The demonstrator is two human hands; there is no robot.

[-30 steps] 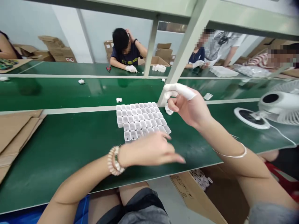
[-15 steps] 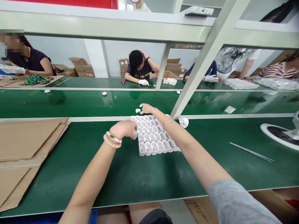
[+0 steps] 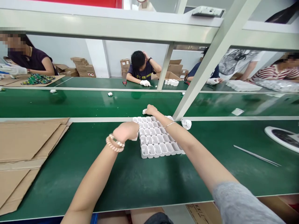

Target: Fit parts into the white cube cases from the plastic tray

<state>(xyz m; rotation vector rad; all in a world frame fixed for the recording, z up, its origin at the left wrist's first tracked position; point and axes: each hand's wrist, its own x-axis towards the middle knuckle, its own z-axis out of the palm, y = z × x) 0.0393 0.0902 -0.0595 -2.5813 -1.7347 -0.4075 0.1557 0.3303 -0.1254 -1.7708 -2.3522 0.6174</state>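
Observation:
Rows of small white open cups (image 3: 157, 149) stand side by side on the green table. At the left edge of the rows, my left hand (image 3: 127, 131) is closed around a white cup (image 3: 135, 139), partly hidden by its fingers. My right hand (image 3: 151, 109) reaches over the rows to the belt behind them, its fingers closed on a small white part (image 3: 144, 111). A crumpled white wad (image 3: 186, 124) lies right of the rows, by the frame post.
Flat cardboard (image 3: 28, 140) covers the left. Tweezers (image 3: 257, 155) and a round-based stand (image 3: 282, 138) are at the right. A slanted post (image 3: 201, 77) rises behind the cups. Small parts (image 3: 110, 94) lie on the belt (image 3: 81, 104); several people sit beyond.
My right hand has closed on the small white part on the belt, which lay by its open fingers before. The view has shifted slightly; my left hand stays at the left edge of the cups.

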